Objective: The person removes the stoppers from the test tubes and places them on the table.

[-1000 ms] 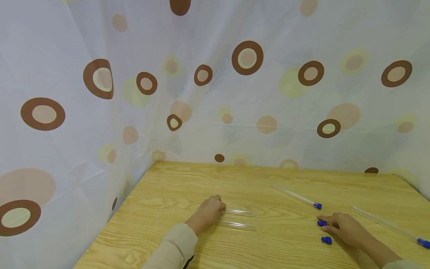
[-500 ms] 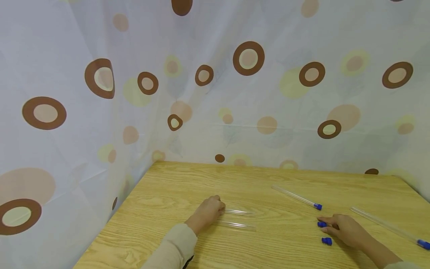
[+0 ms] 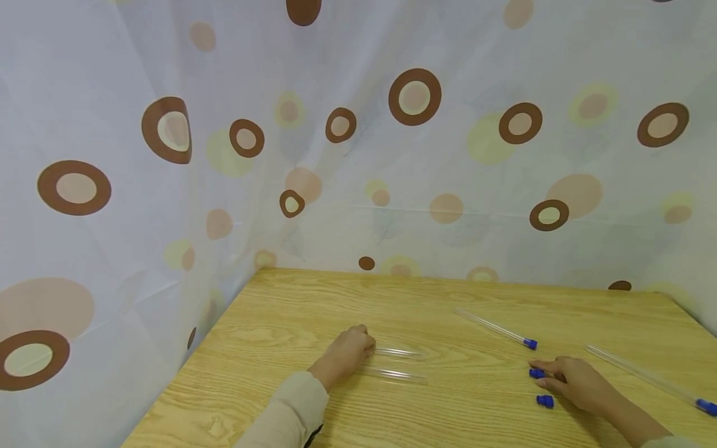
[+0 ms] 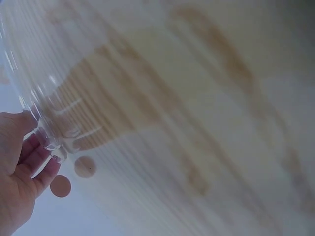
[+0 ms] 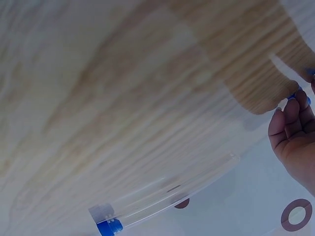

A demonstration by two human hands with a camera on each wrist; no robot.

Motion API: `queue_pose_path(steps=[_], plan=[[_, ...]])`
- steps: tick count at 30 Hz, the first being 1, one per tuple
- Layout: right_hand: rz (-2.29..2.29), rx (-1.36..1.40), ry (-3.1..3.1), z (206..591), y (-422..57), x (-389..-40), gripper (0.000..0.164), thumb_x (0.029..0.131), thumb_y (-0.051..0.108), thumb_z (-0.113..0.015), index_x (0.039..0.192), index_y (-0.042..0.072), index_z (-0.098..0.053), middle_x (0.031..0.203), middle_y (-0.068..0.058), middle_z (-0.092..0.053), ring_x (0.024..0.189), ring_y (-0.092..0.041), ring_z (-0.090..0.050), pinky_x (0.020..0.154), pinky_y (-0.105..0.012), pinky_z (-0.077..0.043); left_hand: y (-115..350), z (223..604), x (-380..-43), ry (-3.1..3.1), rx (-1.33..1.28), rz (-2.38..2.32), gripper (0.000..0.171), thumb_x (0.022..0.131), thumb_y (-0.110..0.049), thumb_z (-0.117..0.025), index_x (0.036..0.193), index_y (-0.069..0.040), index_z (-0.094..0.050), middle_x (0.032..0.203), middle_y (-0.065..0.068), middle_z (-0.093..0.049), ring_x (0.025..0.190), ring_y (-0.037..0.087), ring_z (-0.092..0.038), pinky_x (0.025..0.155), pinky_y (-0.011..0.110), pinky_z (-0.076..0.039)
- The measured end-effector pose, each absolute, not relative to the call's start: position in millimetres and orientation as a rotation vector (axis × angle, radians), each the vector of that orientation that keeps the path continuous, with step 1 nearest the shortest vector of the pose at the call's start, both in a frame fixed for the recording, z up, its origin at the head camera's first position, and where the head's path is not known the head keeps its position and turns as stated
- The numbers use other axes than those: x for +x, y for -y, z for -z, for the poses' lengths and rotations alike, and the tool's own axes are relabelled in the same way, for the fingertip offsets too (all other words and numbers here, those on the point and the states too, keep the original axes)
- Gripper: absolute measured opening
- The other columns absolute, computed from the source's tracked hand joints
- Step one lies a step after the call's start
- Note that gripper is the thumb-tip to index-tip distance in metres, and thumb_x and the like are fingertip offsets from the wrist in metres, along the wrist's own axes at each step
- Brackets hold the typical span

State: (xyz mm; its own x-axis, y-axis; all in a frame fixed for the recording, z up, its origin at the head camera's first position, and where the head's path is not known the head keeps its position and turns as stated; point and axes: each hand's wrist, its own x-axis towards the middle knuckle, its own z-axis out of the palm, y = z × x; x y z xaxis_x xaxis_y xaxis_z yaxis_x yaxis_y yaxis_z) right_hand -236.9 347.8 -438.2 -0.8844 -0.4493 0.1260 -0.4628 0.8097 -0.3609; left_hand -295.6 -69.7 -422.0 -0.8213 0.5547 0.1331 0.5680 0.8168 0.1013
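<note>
My left hand pinches the near-left end of a clear test tube lying on the table; the left wrist view shows thumb and fingers at its rounded end. A second clear test tube lies parallel, closer to me, its left end hidden beside the hand. On the right, my right hand holds a blue cap between thumb and index finger, low over the wood. Another blue cap lies just below that hand. In the right wrist view the held cap is mostly hidden behind fingers.
One test tube with a blue cap lies diagonally beyond the right hand. A second capped tube is to the right of that hand, reaching the view's edge. A spotted curtain borders the wooden table at the back and sides.
</note>
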Motion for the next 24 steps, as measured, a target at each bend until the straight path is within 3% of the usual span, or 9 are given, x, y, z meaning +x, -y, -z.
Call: queue_pose_path(steps=[24], plan=[[-0.619,0.784,2.944,437.7,-348.6,-235.6,0.042,0.089,0.019,-0.060,0.114,-0.015,-0.056,0.062,0.010,-0.031,0.052,0.003,-0.022,0.045,-0.015,-0.024,72.0,421.2,-293.6,2.911,-0.900,0.250,0.008,0.086,-0.014,-0.065,0.091,-0.010,-0.070,0.084,0.000,-0.057,0.073,0.008,-0.053,0.061,0.016,-0.047]])
